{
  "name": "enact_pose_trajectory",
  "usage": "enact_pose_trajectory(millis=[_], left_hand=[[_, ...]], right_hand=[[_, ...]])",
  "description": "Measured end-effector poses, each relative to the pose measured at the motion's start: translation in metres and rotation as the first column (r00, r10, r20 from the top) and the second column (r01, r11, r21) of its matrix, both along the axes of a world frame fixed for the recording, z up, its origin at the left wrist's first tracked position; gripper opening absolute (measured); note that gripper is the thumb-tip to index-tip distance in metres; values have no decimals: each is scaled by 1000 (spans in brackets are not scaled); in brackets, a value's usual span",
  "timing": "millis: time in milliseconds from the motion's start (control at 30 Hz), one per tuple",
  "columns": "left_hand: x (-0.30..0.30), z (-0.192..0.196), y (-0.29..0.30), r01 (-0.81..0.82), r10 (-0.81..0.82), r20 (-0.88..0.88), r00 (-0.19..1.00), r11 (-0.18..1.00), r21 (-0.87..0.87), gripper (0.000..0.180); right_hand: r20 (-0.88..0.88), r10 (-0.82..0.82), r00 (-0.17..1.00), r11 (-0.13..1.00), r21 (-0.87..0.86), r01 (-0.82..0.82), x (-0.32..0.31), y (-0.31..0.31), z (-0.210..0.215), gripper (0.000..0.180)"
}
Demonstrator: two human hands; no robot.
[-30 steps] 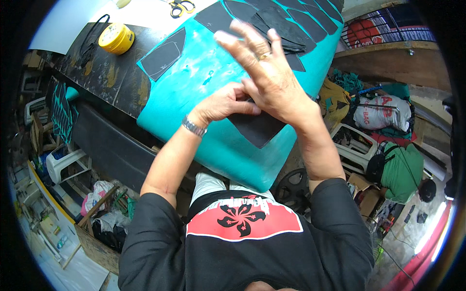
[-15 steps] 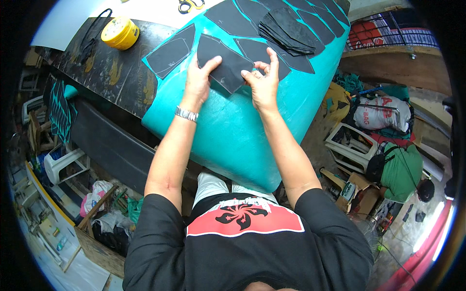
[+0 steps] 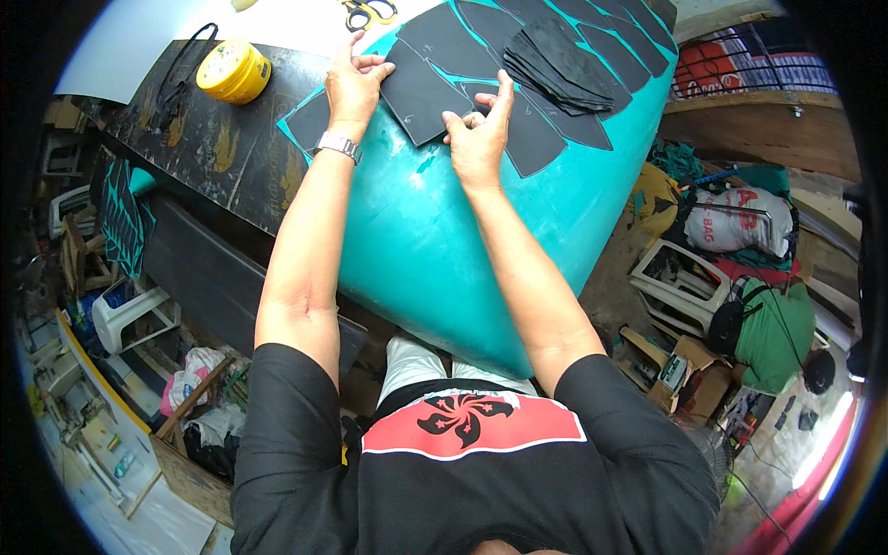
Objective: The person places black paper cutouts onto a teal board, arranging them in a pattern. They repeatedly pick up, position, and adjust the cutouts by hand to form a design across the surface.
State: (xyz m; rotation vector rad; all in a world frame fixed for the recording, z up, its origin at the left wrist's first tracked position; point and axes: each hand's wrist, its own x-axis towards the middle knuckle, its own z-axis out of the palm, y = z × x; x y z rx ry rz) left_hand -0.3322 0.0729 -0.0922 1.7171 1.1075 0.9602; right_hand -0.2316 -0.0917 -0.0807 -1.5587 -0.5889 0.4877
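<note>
A dark, flat panel with angled corners (image 3: pixel 421 100) is between my hands, low over the teal sheet (image 3: pixel 435 250). My left hand (image 3: pixel 354 91) has its left edge between thumb and fingers, the forefinger pointing up. At its lower right edge is my right hand (image 3: pixel 479 148), thumb and curled fingers close together, forefinger raised; its exact hold is partly hidden. Similar black panels with pale outlines, such as one at the right (image 3: pixel 527 143), lie side by side on the sheet. Beyond my right hand rests a fanned stack of black pieces (image 3: pixel 560 69).
On the dark stained tabletop (image 3: pixel 208 153) at left stands a yellow tub (image 3: pixel 233 72). Yellow-and-black scissors (image 3: pixel 368 13) lie at the far edge. A white plastic stool (image 3: pixel 680 285), a filled white bag (image 3: pixel 740 220) and a person in green (image 3: pixel 775 338) are at right.
The panel has shifted away from me and turned, now overlapping neighbouring panels. My left hand moved farther and slightly left; my right hand moved left and slightly nearer me.
</note>
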Motion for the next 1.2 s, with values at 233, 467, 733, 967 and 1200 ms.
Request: enact_pose_trajectory(millis=[233, 467, 733, 967, 1200], left_hand=[[-3, -6, 4, -1, 0, -51, 999, 1000, -10, 82], [-13, -4, 12, 52, -58, -82, 995, 996, -66, 85], [-12, -6, 8, 29, -34, -102, 994, 998, -52, 78], [-11, -7, 9, 26, -29, -110, 994, 999, -35, 76], [-10, -7, 5, 13, -11, -126, 992, 1000, 14, 68]], right_hand=[[112, -37, 993, 999, -10, 38, 5, 8, -14, 100], [124, -16, 992, 1000, -8, 17, 2, 4, -18, 100], [137, -7, 991, 993, -118, 23, -1, 5, -8, 95], [187, 32, 982, 992, -123, -9, -2, 6, -4, 91], [247, 64, 967, 977, -215, -10, 0, 11, 3, 94]])
